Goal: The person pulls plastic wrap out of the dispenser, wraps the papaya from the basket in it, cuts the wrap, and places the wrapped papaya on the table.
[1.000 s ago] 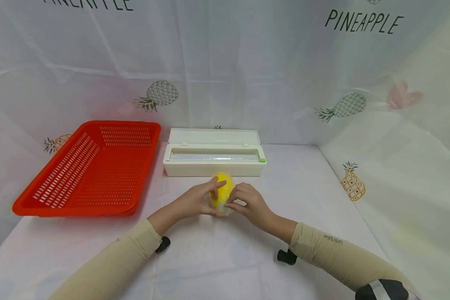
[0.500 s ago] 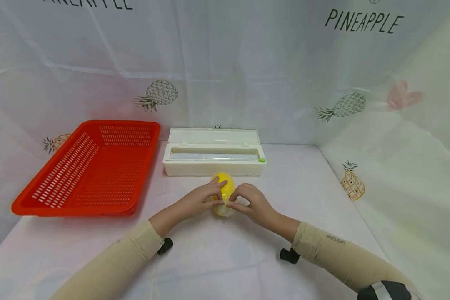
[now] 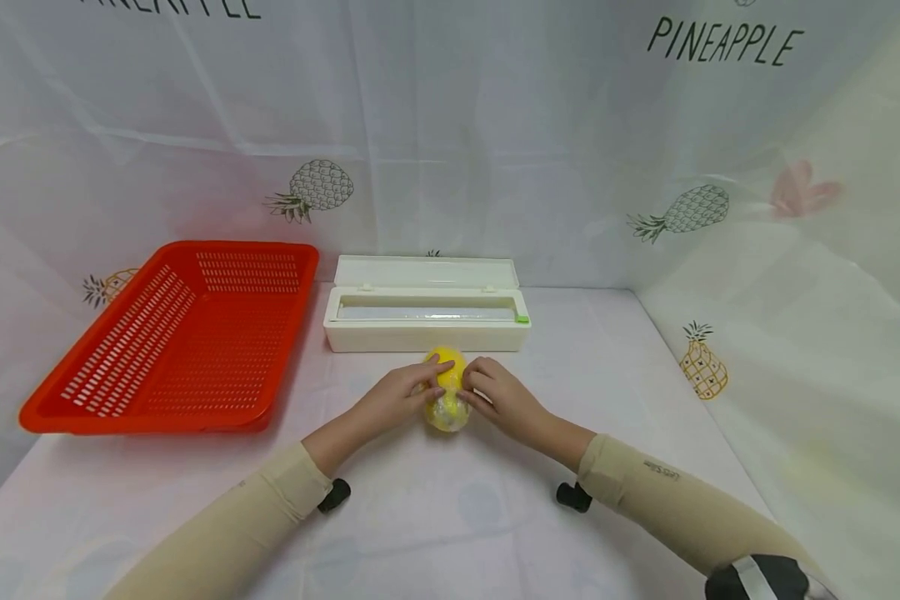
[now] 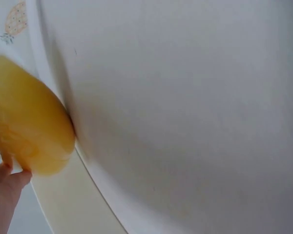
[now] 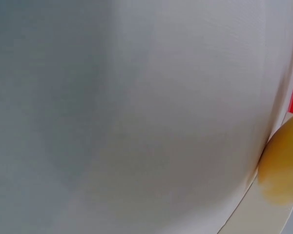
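Observation:
A smooth yellow oval fruit (image 3: 444,360) lies on the white-covered table in the head view, its near end wrapped in wrinkled, shiny cling film (image 3: 448,413). My left hand (image 3: 393,400) holds it from the left, index finger across the top and thumb at the film. On the other side, my right hand (image 3: 504,402) has thumb and fingertips together, pinching at the film's edge. In the left wrist view the fruit (image 4: 31,119) fills the left edge, with fingertips (image 4: 23,178) against it. Only part of the fruit (image 5: 282,168) shows in the right wrist view.
Just behind the fruit stands a white cling film dispenser (image 3: 427,338) with its lid raised and a roll (image 3: 429,313) inside. A red slotted basket (image 3: 210,362) sits at the left. Pineapple-print cloth (image 3: 495,192) hangs behind and along the right.
Both thumbs have moved away from me along the fruit, leaving more of its wrapped near end in view. The right hand shifts slightly up. Basket and dispenser stay put.

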A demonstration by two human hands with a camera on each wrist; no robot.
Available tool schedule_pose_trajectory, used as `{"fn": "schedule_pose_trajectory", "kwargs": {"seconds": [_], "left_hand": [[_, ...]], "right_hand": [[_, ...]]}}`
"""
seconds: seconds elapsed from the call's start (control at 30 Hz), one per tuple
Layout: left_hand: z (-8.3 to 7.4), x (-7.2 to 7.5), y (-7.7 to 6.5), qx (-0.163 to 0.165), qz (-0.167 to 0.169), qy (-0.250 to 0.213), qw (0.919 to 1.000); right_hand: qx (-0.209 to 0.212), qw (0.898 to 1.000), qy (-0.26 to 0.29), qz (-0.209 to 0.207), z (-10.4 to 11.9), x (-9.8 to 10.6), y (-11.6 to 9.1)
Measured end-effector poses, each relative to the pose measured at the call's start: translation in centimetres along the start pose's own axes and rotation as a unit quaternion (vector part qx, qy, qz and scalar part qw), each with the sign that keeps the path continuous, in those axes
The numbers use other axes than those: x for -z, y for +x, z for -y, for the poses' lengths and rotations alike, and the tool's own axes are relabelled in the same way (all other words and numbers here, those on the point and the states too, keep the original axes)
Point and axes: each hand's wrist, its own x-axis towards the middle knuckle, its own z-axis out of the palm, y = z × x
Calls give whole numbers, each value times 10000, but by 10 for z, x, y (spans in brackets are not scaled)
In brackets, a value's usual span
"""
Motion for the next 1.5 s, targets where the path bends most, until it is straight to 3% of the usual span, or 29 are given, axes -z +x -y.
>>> {"fn": "schedule_pose_trajectory", "kwargs": {"seconds": [0.23, 0.5, 0.8, 1.03, 1.2, 1.43, 1.5], "left_hand": [[-2, -4, 1, 195, -386, -68, 9990], [1, -4, 0, 191, -477, 20, 9987], [2, -4, 0, 517, -323, -411, 9973], [-1, -4, 2, 822, -569, -745, 9922], [-4, -3, 2, 1031, -685, -620, 9904], [-1, -3, -2, 1122, -711, -759, 9882], [1, -3, -3, 1083, -624, -854, 9885]], "right_hand": [[-575, 9977, 310, -165, 1, -4, 3], [-1538, 9829, 1012, -77, 3, -4, 3], [-2181, 9559, 1873, 596, 3, -3, 4], [-2381, 9419, 2336, 400, 3, -6, 10], [-2797, 9243, 2584, 276, 3, -3, 15], [-3319, 8977, 2851, 513, -4, -5, 15], [-3321, 8999, 2736, 703, -6, -6, 15]]}}
